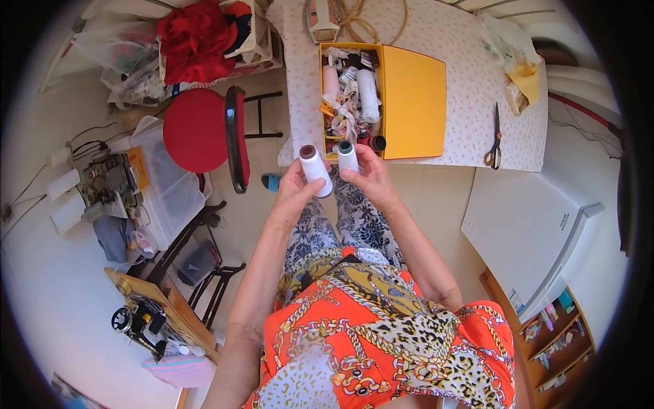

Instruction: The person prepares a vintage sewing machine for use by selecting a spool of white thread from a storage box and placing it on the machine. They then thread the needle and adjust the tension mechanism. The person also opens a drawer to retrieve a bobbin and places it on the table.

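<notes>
My left hand (299, 186) holds a cone of white thread (317, 173) with a brown core, tilted slightly. Close beside it, my right hand (372, 176) grips a second white thread cone (348, 159) with a dark green core. Both cones are held just in front of an open yellow box (414, 102), whose lid lies folded out to the right. Inside the box are a white roll (368, 95), a pink roll (330, 82), tangled strips and a dark spool with red (378, 142) near the front corner.
The box rests on a table with a floral cloth (470, 82). Scissors (495, 140) lie near its front right edge; an iron (323, 23) stands at the back. A red chair (196, 130) is left, a white appliance (521, 220) right, and a black sewing machine (140, 327) lower left.
</notes>
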Tool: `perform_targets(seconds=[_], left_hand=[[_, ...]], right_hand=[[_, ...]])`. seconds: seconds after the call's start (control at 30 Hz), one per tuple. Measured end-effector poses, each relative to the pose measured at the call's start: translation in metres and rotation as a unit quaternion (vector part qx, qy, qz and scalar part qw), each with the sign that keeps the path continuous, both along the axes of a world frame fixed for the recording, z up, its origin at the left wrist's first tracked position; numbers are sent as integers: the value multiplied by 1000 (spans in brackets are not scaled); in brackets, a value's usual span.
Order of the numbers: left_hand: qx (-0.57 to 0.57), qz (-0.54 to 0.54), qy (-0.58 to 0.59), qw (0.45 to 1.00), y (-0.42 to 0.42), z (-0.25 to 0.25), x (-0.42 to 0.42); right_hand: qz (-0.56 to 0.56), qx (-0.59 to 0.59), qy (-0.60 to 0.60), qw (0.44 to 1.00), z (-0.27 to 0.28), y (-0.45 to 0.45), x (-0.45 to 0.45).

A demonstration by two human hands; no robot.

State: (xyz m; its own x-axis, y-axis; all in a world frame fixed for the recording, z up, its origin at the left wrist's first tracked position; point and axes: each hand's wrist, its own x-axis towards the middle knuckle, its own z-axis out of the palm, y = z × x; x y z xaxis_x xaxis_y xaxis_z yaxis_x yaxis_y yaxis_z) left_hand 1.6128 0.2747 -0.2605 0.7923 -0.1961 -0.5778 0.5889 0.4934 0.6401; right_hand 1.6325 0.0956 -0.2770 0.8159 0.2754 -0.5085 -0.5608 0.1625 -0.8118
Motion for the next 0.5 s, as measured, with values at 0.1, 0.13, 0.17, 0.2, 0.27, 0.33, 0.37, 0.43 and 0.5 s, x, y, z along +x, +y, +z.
perform_targets(seconds=[0.1, 0.13, 0.17, 0.2, 0.27, 0.33, 0.37, 0.43, 0.5], left_hand=[[3, 61, 46, 997, -1, 0, 1], [37, 69, 76, 994, -2, 4, 4], [66, 64, 61, 994, -3, 8, 8], [95, 59, 47, 993, -3, 11, 13], [143, 64, 36, 987, -6, 17, 21], [136, 65, 39, 988, -6, 16, 26], [132, 65, 40, 988, -5, 15, 27], [139, 46, 46, 988, -5, 14, 30], [146, 32, 54, 987, -4, 12, 33]], right_hand=[[35, -39, -31, 998, -3, 4, -2], [41, -50, -35, 997, 0, 5, -2], [46, -62, -38, 996, 2, 6, -2], [59, -74, -47, 994, 2, 5, -2], [83, -98, -64, 990, 3, 4, -1], [89, -133, -103, 982, 10, 8, 1], [92, -150, -122, 977, 13, 10, 3], [91, -175, -155, 968, 15, 11, 5], [96, -201, -180, 958, 15, 11, 5]])
